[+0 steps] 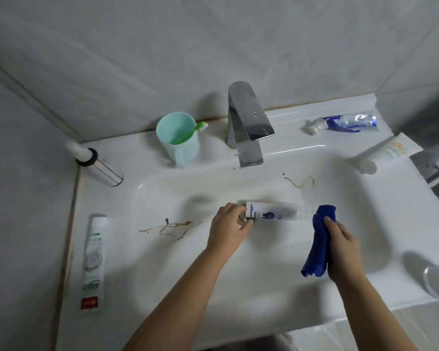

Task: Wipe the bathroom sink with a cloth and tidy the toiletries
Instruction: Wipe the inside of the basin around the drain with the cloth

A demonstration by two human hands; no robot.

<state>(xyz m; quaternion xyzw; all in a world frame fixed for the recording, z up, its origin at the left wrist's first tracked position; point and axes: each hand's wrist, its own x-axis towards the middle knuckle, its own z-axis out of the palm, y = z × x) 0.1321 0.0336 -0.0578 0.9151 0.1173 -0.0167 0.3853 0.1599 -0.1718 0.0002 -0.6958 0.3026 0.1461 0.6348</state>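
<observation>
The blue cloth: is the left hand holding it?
No, the right hand grips the blue cloth; the left hand pinches a tube.

Drain point(242, 218) half hidden under left hand point(230, 224); tube point(271, 211) print blurred.

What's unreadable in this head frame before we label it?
All head view.
Whether the left hand grips the basin tube or only touches it: motion blur.
The basin tube's far end: blurred, partly behind the blue cloth held by the right hand.
The drain: mostly under the left hand.
The grey object at right edge: cut off, blurred.
Print on the rim tube: too small.
</observation>
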